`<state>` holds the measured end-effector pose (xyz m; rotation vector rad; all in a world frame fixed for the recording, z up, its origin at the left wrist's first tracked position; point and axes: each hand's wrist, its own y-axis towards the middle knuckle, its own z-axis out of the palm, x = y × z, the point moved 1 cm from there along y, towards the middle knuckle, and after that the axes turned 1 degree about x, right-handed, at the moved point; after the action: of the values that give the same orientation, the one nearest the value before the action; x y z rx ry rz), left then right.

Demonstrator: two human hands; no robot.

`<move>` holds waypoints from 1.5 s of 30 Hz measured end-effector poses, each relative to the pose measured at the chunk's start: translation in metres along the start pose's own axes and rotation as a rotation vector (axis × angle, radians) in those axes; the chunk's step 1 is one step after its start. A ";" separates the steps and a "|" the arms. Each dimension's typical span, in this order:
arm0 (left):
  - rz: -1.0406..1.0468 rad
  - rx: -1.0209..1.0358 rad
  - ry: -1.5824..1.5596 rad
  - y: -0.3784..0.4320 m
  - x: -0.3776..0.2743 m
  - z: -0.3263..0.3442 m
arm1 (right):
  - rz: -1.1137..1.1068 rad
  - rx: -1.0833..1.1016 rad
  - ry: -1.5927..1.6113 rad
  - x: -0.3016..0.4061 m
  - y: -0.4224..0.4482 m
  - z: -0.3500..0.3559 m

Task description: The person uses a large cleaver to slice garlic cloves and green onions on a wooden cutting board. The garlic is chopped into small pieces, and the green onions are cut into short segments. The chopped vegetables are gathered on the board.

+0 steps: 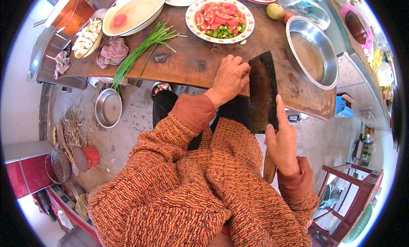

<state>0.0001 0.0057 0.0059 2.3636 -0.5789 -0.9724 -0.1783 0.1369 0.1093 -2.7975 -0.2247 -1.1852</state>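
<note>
A broad dark cleaver (263,90) reaches over the front edge of the wooden table (191,71). My right hand (282,141) grips it, index finger stretched along the back of the blade; part of the wooden handle (269,167) shows below. Curled knuckles of my left hand (230,76) rest at the tabletop close against the blade's left side, and whatever lies under those fingers is hidden. Beyond the hands, a dotted enamel plate (188,21) holds cut tomato (219,15) and sliced green peppers (223,32). Long green chives (137,55) lie to the left, hanging over the edge.
A metal basin (329,66) with cloudy water stands at right. Far left are an enamel basin (158,7) with a tomato (119,20), a bowl of pale cut pieces (85,37) and a crumpled cloth (113,52). A steel bowl (108,108) sits below; a wooden stool (358,196) stands right.
</note>
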 end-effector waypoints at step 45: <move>0.047 0.107 -0.211 0.000 0.016 -0.015 | -0.349 0.041 -0.332 -0.025 0.018 -0.032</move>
<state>0.0212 0.0010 0.0070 2.3442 -0.7806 -1.2059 -0.2153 0.1118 0.1127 -2.9828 -0.7791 -0.7396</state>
